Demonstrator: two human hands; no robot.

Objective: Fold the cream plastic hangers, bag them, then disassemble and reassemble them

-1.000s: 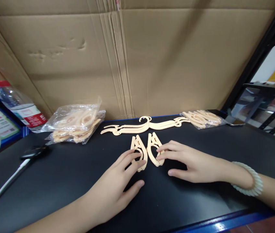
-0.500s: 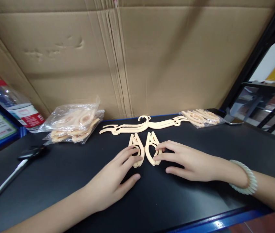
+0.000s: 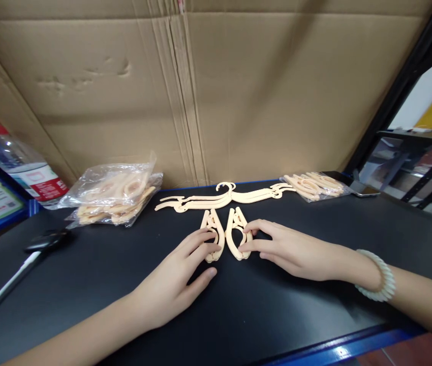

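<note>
Two cream plastic folding hangers lie folded side by side on the black tabletop [image 3: 132,284]. My left hand [image 3: 180,277] rests its fingertips on the left folded hanger [image 3: 218,231], with the thumb stretched out apart from it. On the right folded hanger [image 3: 234,236] lie the index and middle fingertips of my right hand [image 3: 296,250]; its thumb sits close under the fingers, off the hanger. Neither hand is wrapped around a piece. Just behind them, unfolded cream hangers [image 3: 252,195] lie stretched out with hooks toward the back.
Bagged hangers [image 3: 113,190] are stacked at the left, and another bag of hangers [image 3: 317,185] lies at the back right. A red-capped bottle [image 3: 38,178] and a black device [image 3: 48,240] with a white cable are at left. Cardboard [image 3: 296,91] stands behind.
My right thumb has drawn in toward the fingers. Both hands stay on the folded hangers, which lie as before; the view has shifted slightly.
</note>
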